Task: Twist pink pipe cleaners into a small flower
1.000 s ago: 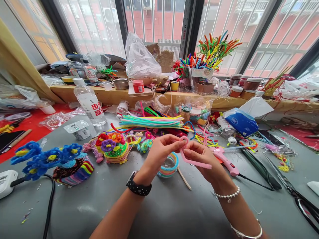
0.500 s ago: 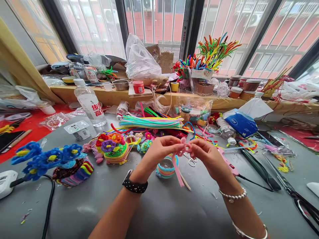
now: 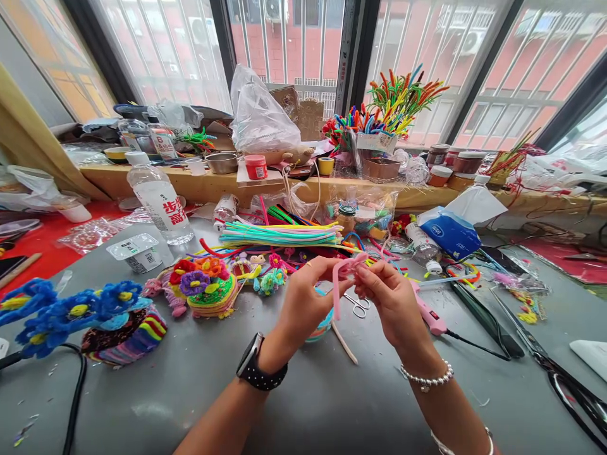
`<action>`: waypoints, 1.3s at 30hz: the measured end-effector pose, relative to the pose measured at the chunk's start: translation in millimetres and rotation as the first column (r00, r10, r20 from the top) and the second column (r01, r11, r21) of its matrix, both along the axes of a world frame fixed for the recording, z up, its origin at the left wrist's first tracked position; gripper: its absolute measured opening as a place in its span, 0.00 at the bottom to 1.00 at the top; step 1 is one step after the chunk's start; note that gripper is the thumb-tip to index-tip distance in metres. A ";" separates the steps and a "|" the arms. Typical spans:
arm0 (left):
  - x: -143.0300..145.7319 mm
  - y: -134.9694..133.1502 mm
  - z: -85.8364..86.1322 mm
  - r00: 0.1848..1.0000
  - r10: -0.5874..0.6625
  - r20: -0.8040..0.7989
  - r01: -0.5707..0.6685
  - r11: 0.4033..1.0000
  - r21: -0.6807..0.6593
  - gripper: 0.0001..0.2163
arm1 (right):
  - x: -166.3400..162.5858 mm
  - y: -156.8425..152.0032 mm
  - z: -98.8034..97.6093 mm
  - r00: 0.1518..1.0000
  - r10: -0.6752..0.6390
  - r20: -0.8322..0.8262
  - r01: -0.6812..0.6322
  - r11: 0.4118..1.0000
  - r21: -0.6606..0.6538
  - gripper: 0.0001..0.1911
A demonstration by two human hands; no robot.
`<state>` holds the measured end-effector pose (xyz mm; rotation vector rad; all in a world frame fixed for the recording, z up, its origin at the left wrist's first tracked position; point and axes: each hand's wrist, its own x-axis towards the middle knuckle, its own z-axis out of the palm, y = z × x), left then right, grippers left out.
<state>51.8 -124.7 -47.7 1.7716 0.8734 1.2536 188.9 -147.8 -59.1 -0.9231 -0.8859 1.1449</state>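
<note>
My left hand [image 3: 307, 298] pinches a looped piece of pink pipe cleaner [image 3: 336, 292] in front of me. One straight end of it hangs down beside my left fingers. On its other side, the fingertips of my right hand [image 3: 389, 297] are closed on the looped part, which they partly cover. Below and behind my left hand, a small round pot in blue and orange bands [image 3: 320, 333] is mostly hidden. A thin pale stick [image 3: 345, 345] lies on the table beneath the hands. Small scissors [image 3: 359, 307] rest just behind, between the hands.
Bundled pastel pipe cleaners [image 3: 282, 234] lie behind the hands. At left stand a flower-topped pot [image 3: 211, 294], a pot with blue flowers [image 3: 126, 335] and a bottle [image 3: 159, 202]. To the right are a pink glue gun [image 3: 429, 314], tissue pack [image 3: 448, 234] and large scissors [image 3: 545, 360].
The pink pipe cleaner has been turned in my fingers, its straight end now nearer my left hand. My right hand has come slightly lower. The whole view has shifted a little.
</note>
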 end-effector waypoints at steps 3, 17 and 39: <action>-0.6 -0.9 0.0 0.994 0.081 -0.072 -0.067 0.982 0.179 0.07 | -1.5 -0.5 0.4 1.000 -0.003 -0.008 0.003 1.000 0.001 0.10; 0.2 -2.0 -9.1 0.957 0.273 -0.094 -0.211 0.884 0.418 0.11 | -0.8 -0.7 -1.0 0.985 -0.002 0.174 -0.011 0.997 0.076 0.11; 4.8 -5.3 -9.1 0.975 0.223 -0.011 -0.209 0.928 0.309 0.09 | -0.7 -3.5 0.2 0.962 -0.023 0.270 -0.013 0.991 0.130 0.07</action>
